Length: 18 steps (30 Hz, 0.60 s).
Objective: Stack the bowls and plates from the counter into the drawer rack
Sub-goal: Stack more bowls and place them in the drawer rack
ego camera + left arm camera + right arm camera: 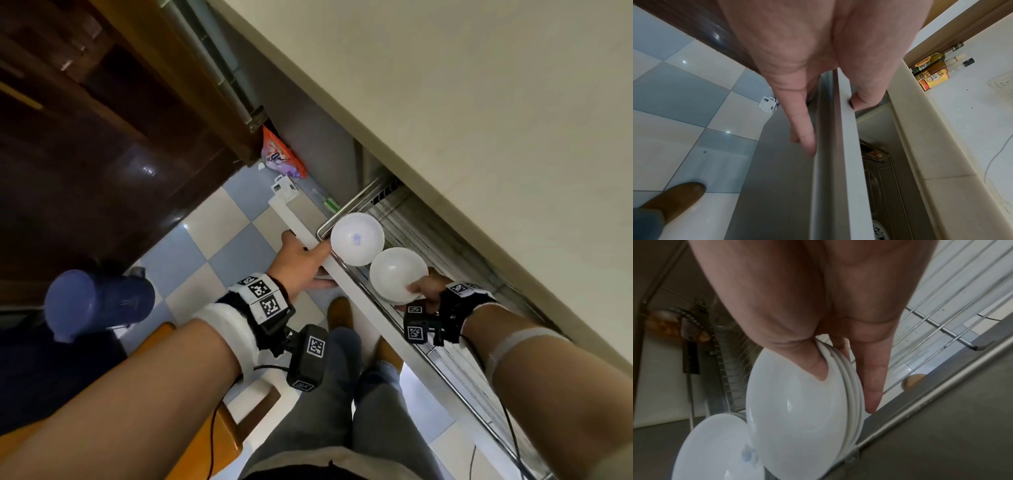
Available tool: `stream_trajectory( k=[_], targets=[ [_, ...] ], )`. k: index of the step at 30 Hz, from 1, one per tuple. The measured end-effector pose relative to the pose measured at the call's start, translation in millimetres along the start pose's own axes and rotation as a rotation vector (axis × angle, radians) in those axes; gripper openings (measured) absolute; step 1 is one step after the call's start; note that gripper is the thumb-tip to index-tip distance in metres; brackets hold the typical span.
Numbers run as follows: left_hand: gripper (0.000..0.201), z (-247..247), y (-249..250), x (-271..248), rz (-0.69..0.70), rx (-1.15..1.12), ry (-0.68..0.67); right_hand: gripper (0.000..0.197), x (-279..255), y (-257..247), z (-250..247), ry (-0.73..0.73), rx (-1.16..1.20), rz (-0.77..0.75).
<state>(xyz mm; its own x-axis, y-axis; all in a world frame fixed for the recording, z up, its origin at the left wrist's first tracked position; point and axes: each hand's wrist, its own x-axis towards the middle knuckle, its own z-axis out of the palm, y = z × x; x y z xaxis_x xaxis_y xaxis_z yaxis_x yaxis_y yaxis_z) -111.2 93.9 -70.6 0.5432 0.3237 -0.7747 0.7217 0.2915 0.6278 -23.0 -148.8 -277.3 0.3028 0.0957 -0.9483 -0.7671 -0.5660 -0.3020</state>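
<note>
Right wrist view: my right hand (818, 313) pinches rim of nested bowls (797, 402), 3 rims showing; glazed, slippery, breakable. Left hand (807, 65) grips drawer front (846, 146).

The round ceramic bowl (357, 238) in the rack is white with a small blue mark inside; the stacked glossy bowls (797, 410) are plain white. The tiled floor (219, 246) has a pale blue and cream check. The drawer front (846, 146) is white, the leather shoe (674, 199) brown
</note>
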Motion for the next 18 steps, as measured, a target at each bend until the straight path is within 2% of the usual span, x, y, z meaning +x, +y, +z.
stream_trajectory(
  k=[3, 5, 9, 11, 13, 15, 16, 18],
  targets=[
    [0.054, -1, 0, 0, -0.005, 0.007, 0.002, 0.055, -18, -8, 7, 0.015, -0.062, 0.023],
    [0.053, -2, -2, 0, -0.005, -0.001, 0.005, 0.051, -22, -7, 8, 0.004, -0.059, 0.053],
    [0.051, -4, -3, 0, -0.015, 0.000, 0.014, 0.054, -12, 2, 3, -0.025, -0.054, 0.047],
    [0.051, -5, -3, -2, -0.021, 0.006, 0.015, 0.063, 17, 21, -7, -0.016, 0.020, 0.066],
    [0.049, -7, -3, -3, -0.037, 0.008, 0.023, 0.047, 17, 28, -11, -0.003, 0.088, 0.089],
    [0.048, -8, -3, -6, -0.049, 0.005, 0.029, 0.022, -19, 15, -9, 0.022, 0.137, 0.087],
    [0.048, -9, -4, -7, -0.056, 0.003, 0.030, 0.015, -47, 4, -6, 0.028, 0.148, 0.072],
    [0.050, -12, -5, -8, -0.070, -0.008, 0.031, 0.012, -69, -4, -5, 0.065, 0.176, 0.052]
  ],
)
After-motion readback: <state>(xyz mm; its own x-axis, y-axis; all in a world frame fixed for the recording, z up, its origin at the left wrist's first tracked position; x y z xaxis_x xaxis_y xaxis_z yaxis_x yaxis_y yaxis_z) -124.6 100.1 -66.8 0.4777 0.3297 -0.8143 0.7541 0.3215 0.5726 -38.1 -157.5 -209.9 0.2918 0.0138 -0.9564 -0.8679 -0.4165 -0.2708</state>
